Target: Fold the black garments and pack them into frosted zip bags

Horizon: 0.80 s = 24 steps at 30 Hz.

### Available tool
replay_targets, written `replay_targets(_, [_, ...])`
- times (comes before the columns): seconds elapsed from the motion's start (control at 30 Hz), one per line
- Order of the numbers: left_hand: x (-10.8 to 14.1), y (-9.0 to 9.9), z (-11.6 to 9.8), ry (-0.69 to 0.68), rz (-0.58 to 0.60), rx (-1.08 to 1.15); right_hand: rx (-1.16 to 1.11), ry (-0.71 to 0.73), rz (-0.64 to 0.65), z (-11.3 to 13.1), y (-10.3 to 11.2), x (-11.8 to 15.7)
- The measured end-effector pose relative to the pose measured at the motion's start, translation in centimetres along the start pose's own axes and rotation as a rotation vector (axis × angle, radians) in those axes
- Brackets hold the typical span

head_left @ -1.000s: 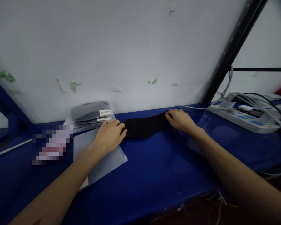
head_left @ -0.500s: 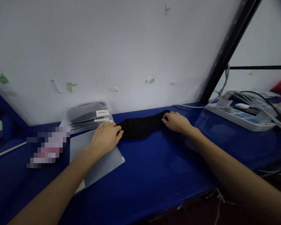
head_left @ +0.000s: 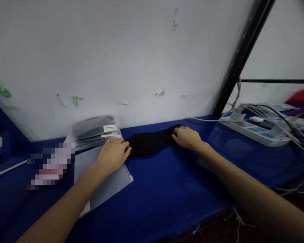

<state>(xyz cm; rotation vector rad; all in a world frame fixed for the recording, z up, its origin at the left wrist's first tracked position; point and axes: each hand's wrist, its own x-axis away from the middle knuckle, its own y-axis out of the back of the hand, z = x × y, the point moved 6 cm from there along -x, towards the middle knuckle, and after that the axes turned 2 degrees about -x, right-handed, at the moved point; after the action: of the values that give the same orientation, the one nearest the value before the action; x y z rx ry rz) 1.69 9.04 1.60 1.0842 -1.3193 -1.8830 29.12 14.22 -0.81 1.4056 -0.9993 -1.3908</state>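
A long black cloth (head_left: 152, 142) lies across the blue table (head_left: 162, 189), stretched between both hands. At its left end is my left hand (head_left: 113, 152), fingers curled on the fabric. My right hand (head_left: 186, 136) has its fingers closed on the right end. Beneath my left hand and forearm lies a translucent zip bag (head_left: 111, 185) with a white slider at its corner. Behind that hand is a stack of similar bags (head_left: 92, 128) with white barcode labels.
On the right, a white power strip (head_left: 255, 133) carries plugs and several tangled cables (head_left: 271, 116). A pixelated pinkish item (head_left: 55, 165) lies on the left. A white wall (head_left: 142, 60) rises behind the table, with a black metal post (head_left: 239, 64) at right.
The view has shifted slightly, so the scene sits a little lower and further left. Both hands keep their places at the ends of the black cloth.
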Motion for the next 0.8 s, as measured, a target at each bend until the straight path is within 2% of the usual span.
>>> replay_targets(0.1, [-0.1,0.2,0.2,-0.002,-0.007,-0.024,0.061,0.017,0.038,-0.1,0.7,-0.5])
replay_targets(0.2, [-0.2,0.4,0.4,0.023,-0.018,-0.048,0.112,0.106,0.037,-0.7,0.7,-0.6])
replay_targets(0.3, [-0.4,0.4,0.4,0.043,-0.021,-0.085,-0.029,0.176,0.005,-1.9,0.0,-0.3])
replay_targets(0.4, [-0.5,0.0,0.2,0.042,-0.012,-0.114,-0.208,0.129,-0.028,-3.3,-0.7,-0.1])
replay_targets(0.57, [-0.9,-1.0,0.7,0.115,-0.038,-0.095,-0.154,0.097,-0.009,-4.0,-1.1,-0.3])
replay_targets(0.7, [-1.1,-1.7,1.3,0.135,-0.048,-0.08,-0.203,0.061,-0.094,-4.3,-0.5,-0.1])
replay_targets(0.8, [-1.1,-1.6,1.3,0.13,-0.072,-0.078,-0.28,0.06,-0.157,-4.4,-0.1,0.0])
